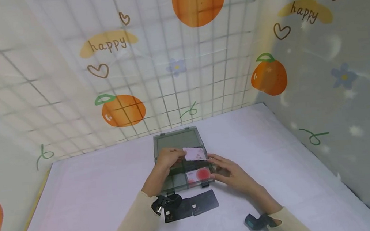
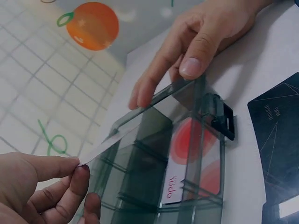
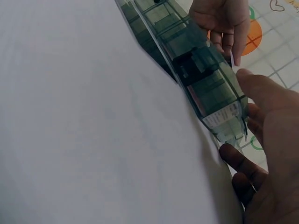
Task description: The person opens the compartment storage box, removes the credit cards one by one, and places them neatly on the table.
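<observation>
A transparent grey-green plastic box [image 1: 172, 184] with dividers lies on the table, its lid [image 1: 178, 139] folded back at the far side. Thumb and finger of my left hand [image 1: 166, 159] pinch a pale pink card [image 1: 195, 154] with a small floral print over the right half of the box; the left wrist view shows this card [image 2: 110, 142] nearly edge-on. My right hand [image 1: 234, 174] rests its fairly straight fingers and thumb along the box's right side, the thumb near the front corner. A white card with red circles [image 1: 195, 176] lies in the front right compartment.
Two black cards marked VIP, a left one [image 1: 180, 214] and a right one [image 1: 206, 202], lie in front of the box. The white table [image 1: 96, 196] meets walls printed with oranges [image 1: 123, 111]. A dark wrist device [image 1: 257, 222] sits by the right sleeve.
</observation>
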A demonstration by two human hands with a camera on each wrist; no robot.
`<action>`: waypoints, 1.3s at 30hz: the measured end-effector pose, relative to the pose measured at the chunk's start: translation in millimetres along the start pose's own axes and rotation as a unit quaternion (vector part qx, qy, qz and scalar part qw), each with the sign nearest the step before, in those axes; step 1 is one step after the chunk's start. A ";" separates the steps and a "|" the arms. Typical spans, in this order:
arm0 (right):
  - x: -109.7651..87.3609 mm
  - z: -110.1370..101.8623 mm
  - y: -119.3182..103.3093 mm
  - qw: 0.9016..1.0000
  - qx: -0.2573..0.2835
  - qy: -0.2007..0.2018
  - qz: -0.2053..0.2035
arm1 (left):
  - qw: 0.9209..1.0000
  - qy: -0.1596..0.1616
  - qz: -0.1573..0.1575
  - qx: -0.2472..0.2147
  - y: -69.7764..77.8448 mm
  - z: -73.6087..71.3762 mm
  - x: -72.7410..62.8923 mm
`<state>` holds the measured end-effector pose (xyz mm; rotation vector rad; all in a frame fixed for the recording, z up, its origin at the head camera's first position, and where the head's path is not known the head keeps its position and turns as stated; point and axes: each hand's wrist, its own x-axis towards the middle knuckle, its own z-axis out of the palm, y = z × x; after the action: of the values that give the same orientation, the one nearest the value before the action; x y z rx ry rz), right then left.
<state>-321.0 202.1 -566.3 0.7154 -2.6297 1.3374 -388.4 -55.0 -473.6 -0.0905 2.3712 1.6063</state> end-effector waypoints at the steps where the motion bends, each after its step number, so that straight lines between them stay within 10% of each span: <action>1: -0.1 0.1 -0.3 1.000 0.001 -0.001 0.000 | 1.000 -0.001 0.000 -0.002 -0.1 -2.5 -1.1; 22: -3.2 0.0 3.0 1.000 -0.009 -0.004 0.007 | 0.998 0.016 0.039 -0.056 -4.1 -47.3 -52.7; 39: 3.5 1.7 0.2 1.000 -0.024 -0.011 0.006 | 0.993 0.025 0.023 -0.115 -36.5 -68.7 -98.1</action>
<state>-324.0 199.6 -566.5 0.7130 -2.6780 1.2728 -299.9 -142.0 -457.2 -0.1255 2.2302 1.9146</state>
